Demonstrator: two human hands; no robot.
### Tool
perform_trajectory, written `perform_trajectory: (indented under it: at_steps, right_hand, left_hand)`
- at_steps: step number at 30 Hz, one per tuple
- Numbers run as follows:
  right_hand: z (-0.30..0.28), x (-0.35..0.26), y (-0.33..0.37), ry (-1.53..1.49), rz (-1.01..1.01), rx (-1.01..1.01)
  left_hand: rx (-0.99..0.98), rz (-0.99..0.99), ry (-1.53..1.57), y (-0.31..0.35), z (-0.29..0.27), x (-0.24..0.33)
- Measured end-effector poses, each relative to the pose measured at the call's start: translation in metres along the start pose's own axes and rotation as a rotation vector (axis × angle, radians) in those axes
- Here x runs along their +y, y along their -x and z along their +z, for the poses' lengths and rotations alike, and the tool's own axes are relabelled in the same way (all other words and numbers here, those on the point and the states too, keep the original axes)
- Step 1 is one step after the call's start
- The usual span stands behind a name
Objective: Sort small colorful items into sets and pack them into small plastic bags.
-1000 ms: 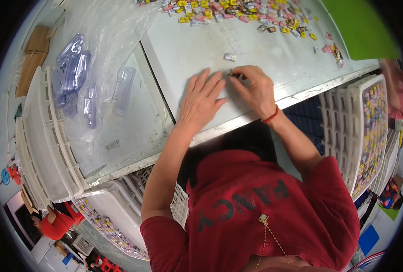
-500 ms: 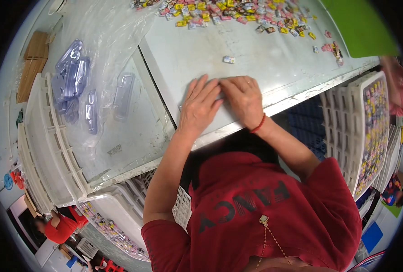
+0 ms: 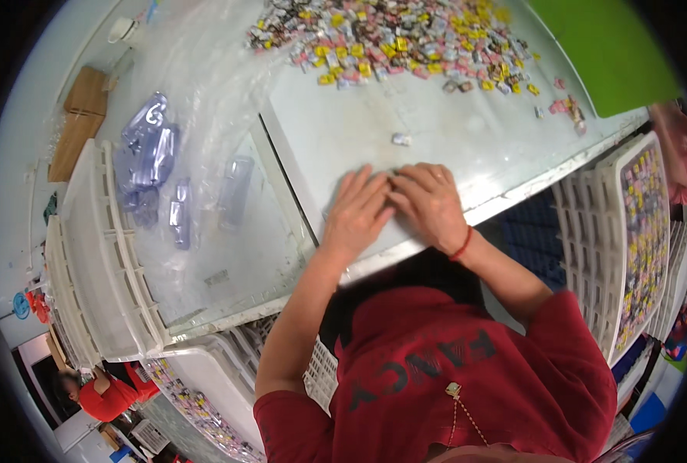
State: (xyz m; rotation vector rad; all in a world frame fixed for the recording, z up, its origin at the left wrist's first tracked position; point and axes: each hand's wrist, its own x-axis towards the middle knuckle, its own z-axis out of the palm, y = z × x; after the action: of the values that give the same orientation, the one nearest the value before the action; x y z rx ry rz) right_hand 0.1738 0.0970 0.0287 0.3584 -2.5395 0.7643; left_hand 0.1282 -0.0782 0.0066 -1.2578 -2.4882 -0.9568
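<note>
My left hand [image 3: 356, 218] lies palm down on the white tabletop [image 3: 320, 131] near its front edge, fingers stretched out and slightly apart. Close beside it is my right hand [image 3: 434, 207], a red beaded band at its wrist, with fingers lightly bent and fingertips on the surface. The fingertips of both hands nearly meet. Anything small under the palms is hidden. A little beyond them sits a single small pale block-shaped piece [image 3: 401, 140]. Farther off spreads a heap of small pink, yellow, white and brown pieces [image 3: 390, 46].
To the left, clear bluish plastic moulded packs [image 3: 154, 154] lie on plastic sheeting [image 3: 204, 85]. Stacked white trays [image 3: 590, 231] stand to the right, with a filled tray [image 3: 204, 405] at lower left. A green board [image 3: 598, 54] borders the far right. Another person [image 3: 108, 393] is at far left.
The whole view has shifted, so the table, heap and hands appear lower. My right hand's fingers look more spread than before; both hands remain close together on the tabletop.
</note>
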Motion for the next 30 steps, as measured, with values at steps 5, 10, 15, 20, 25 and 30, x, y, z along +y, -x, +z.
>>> perform_trajectory:
  at_steps: [5,10,15,20,25,30]
  right_hand:
    - [-0.013,0.032,-0.040,0.031,-0.010,0.100]
    - [0.008,0.067,-0.070,0.040,0.004,0.036]
    - [0.057,0.085,-0.142,0.035,-0.054,0.050]
    - [0.081,0.095,-0.154,0.288,-0.118,-0.005]
    - [0.067,0.093,-0.127,0.299,-0.149,-0.028]
    - [0.053,0.101,-0.125,-0.067,-0.015,0.031]
  left_hand:
    - [-0.018,0.080,0.109,-0.012,-0.011,0.000]
    - [0.176,-0.185,0.040,-0.037,-0.032,-0.045]
    - [0.219,-0.313,-0.073,-0.096,-0.028,-0.116]
    - [0.180,-0.196,-0.191,-0.116,-0.008,-0.151]
    - [0.112,-0.167,-0.081,-0.098,-0.010,-0.131]
    - [0.099,-0.241,-0.043,-0.084,-0.022,-0.110]
